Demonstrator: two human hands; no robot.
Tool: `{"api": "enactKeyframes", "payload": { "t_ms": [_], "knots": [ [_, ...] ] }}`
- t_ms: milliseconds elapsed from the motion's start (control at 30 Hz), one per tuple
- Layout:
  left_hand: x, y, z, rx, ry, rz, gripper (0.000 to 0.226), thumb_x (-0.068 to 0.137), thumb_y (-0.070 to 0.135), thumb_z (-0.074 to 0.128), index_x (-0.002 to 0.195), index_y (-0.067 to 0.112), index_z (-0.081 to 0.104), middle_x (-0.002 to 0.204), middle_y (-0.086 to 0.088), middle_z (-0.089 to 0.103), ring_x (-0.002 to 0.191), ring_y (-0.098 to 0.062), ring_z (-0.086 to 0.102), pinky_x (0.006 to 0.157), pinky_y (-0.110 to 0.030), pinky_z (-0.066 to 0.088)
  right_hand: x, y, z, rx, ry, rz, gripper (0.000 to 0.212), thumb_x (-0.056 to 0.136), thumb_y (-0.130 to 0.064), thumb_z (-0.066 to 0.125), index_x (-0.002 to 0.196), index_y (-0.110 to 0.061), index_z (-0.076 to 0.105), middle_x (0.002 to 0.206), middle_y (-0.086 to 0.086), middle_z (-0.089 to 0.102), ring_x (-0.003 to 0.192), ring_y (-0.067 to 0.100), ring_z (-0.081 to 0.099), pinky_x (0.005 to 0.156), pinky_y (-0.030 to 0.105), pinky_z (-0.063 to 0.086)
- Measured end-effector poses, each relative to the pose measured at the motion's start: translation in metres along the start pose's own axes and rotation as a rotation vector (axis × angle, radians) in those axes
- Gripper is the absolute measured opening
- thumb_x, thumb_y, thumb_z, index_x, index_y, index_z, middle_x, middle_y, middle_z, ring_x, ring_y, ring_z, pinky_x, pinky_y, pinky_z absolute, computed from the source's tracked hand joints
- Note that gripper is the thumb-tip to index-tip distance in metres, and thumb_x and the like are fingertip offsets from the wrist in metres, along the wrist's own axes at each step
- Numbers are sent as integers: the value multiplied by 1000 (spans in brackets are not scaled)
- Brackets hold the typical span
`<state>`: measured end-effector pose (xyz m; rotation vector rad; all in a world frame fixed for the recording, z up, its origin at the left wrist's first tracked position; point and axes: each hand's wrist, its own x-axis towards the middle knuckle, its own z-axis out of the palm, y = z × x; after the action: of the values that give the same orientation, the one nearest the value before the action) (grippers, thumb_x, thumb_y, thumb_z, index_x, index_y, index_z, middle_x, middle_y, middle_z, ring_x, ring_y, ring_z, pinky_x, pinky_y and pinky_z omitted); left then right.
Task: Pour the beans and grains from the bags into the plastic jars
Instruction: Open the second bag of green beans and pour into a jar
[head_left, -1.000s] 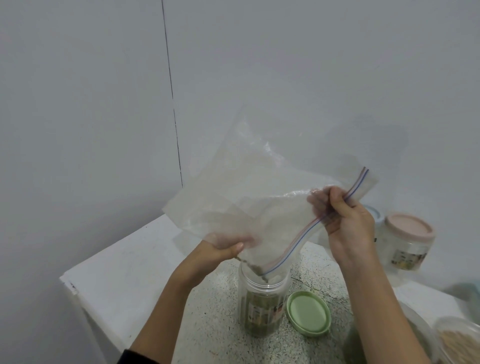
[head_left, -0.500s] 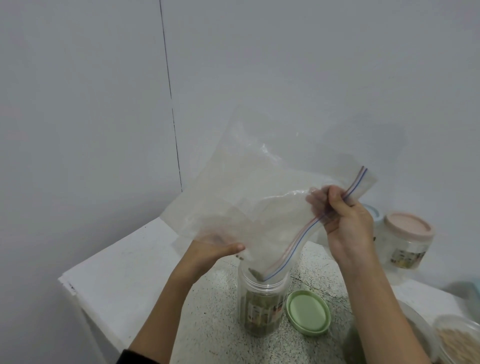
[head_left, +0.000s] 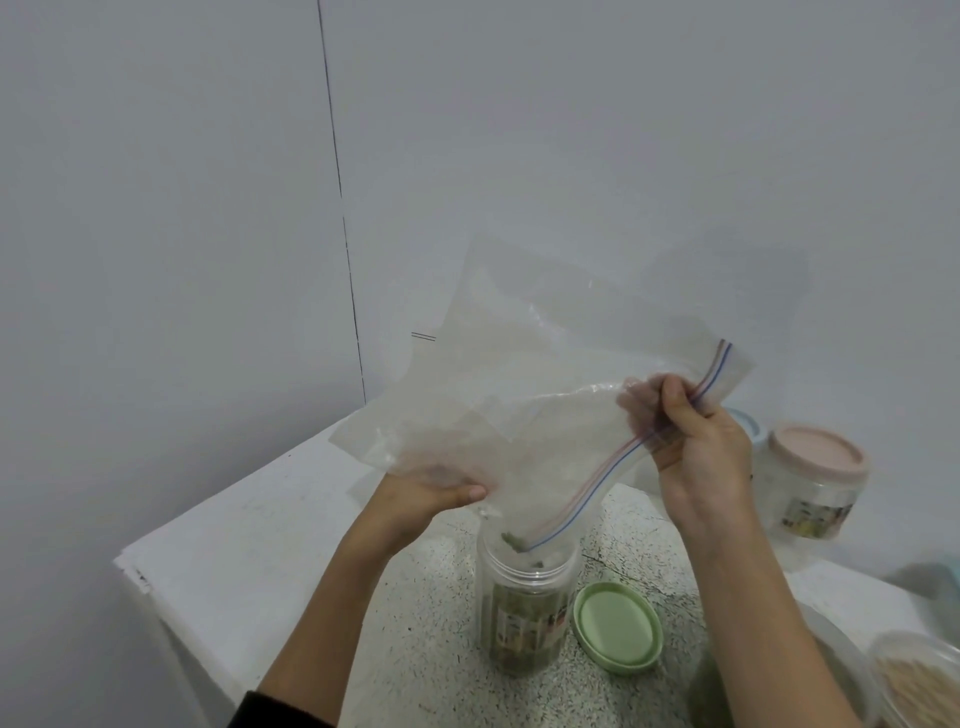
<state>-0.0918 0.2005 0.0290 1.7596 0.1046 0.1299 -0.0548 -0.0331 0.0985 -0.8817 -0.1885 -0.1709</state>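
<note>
A clear zip bag (head_left: 519, 395) with a red and blue seal is held upturned, its open corner dipping into the mouth of a clear plastic jar (head_left: 524, 613) holding green beans. My left hand (head_left: 426, 493) grips the bag's lower left edge from beneath. My right hand (head_left: 685, 441) pinches the seal strip at the bag's upper right. A few green beans sit at the bag's mouth just above the jar. The jar's green lid (head_left: 618, 626) lies upside down on the counter to its right.
The jar stands on a speckled counter (head_left: 405, 649) set against a grey wall corner. A pink-lidded jar (head_left: 810, 483) stands at the right, another lidded jar partly hidden behind my right hand. A container of pale grains (head_left: 919, 686) sits at the lower right.
The bag has shifted only slightly; my left hand moved a little along its lower edge while the last beans slid toward the jar.
</note>
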Motion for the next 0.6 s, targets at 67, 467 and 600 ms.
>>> {"api": "enactKeyframes", "payload": {
  "t_ms": [67, 467, 600],
  "knots": [
    [2, -3, -3, 11, -32, 6, 14, 77, 16, 77, 74, 29, 75, 83, 17, 73, 86, 8, 63, 82, -12, 43, 0, 1, 0, 2, -1, 1, 14, 93, -8, 50, 85, -8, 61, 68, 1, 72, 64, 14, 70, 62, 19, 56],
    [-4, 1, 4, 64, -87, 18, 47, 52, 52, 87, 87, 24, 76, 97, 6, 74, 102, -13, 66, 102, -40, 45, 1, 6, 2, 13, -15, -7, 9, 88, -12, 53, 84, -8, 60, 67, 0, 71, 63, 12, 70, 63, 18, 56],
    [-5, 2, 4, 14, -103, 39, 51, 50, 49, 90, 90, 21, 76, 97, 4, 75, 102, -15, 67, 98, -36, 49, 2, 8, 2, 33, -13, -8, 8, 86, -12, 54, 84, -7, 60, 66, 0, 71, 63, 13, 70, 65, 19, 56]
  ]
}}
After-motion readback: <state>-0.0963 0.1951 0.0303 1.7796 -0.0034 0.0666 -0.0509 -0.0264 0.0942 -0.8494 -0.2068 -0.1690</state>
